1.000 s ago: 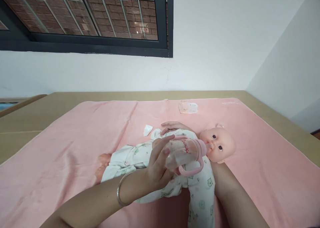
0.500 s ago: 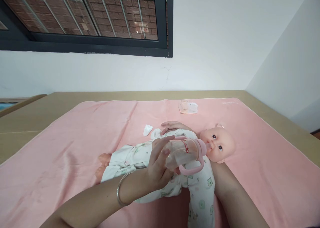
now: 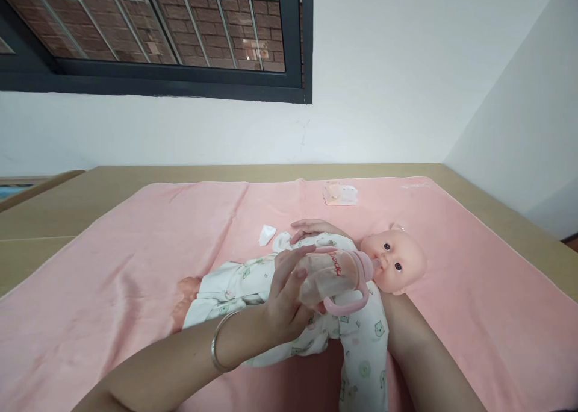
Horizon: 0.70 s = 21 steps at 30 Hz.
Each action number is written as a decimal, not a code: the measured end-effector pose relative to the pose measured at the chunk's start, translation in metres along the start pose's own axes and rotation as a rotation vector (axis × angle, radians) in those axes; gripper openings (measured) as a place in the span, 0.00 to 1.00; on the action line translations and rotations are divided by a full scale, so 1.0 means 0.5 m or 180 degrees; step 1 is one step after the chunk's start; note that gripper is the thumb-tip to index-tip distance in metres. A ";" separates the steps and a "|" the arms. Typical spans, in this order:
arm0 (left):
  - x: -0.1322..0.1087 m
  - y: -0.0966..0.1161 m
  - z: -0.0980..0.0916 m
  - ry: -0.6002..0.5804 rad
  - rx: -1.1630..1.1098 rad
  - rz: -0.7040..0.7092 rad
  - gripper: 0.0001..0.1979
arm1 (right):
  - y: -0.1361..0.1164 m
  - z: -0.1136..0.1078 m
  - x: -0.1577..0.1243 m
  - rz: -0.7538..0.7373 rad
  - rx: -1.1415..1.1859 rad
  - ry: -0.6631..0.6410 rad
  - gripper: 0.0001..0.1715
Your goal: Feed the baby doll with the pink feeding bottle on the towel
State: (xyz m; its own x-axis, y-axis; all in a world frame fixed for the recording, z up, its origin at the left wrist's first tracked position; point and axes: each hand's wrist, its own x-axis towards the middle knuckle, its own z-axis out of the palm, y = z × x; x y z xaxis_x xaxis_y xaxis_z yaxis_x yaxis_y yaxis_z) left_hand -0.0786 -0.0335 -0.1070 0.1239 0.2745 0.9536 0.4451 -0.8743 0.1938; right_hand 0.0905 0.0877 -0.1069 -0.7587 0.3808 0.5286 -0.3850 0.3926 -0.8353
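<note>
A baby doll (image 3: pixel 397 261) in a white printed sleepsuit lies on its back on a pink blanket (image 3: pixel 112 267), head to the right. My left hand (image 3: pixel 286 294) is wrapped round a pink feeding bottle (image 3: pixel 336 273) with two loop handles, and the teat rests at the doll's mouth. A silver bangle sits on that wrist. My right forearm (image 3: pixel 419 352) runs under the doll's shoulders and neck; its hand and fingers are hidden beneath the doll.
The blanket covers a tan bed or table (image 3: pixel 54 207) against a white wall under a dark-framed window. A small white scrap (image 3: pixel 267 234) lies beside the doll's arm and a pale pink packet (image 3: pixel 339 194) lies near the far blanket edge.
</note>
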 end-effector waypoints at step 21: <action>0.019 0.001 -0.001 -0.0069 -0.0181 0.0114 0.34 | -0.013 -0.001 0.006 0.0422 -0.0073 0.0103 0.49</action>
State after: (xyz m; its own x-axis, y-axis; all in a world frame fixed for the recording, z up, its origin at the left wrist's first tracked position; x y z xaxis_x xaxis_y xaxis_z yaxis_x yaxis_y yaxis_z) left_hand -0.0778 -0.0314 -0.0978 0.1584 0.2508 0.9550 0.3891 -0.9048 0.1731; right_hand 0.0910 0.0868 -0.1000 -0.7847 0.4572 0.4187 -0.2700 0.3558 -0.8947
